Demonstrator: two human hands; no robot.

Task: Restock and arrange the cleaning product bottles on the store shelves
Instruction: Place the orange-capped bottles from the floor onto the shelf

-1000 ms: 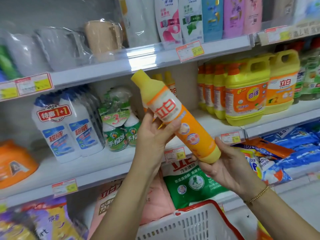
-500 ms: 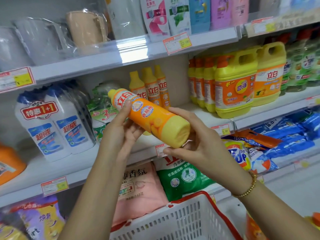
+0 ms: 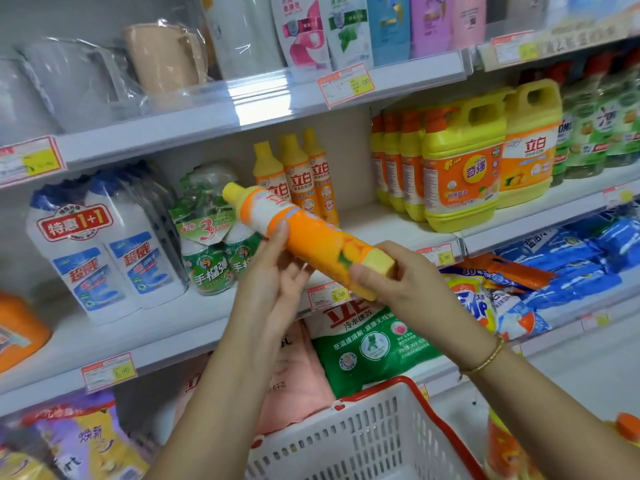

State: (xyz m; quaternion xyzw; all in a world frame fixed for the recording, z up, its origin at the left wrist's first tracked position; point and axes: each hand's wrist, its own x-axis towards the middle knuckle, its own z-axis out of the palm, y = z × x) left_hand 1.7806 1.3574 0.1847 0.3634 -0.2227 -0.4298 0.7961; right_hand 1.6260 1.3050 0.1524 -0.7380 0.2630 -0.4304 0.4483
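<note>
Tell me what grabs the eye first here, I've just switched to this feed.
Dead centre, a tilted orange and yellow plastic detergent bottle is held by the left grip at its middle and the right grip at its base. Behind it three matching orange and yellow bottles stand on the white middle shelf, large yellow handled jugs to their right. A white plastic basket with a red rim shows at the bottom.

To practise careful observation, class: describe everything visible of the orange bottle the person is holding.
The orange bottle looks like glossy plastic: slim, with a yellow cap, a white label band, fruit artwork and a yellow base. It lies tilted, cap up-left, base down-right, in the air before the middle shelf. The left hand holds its middle, thumb on top; the right hand grips its base.
</note>
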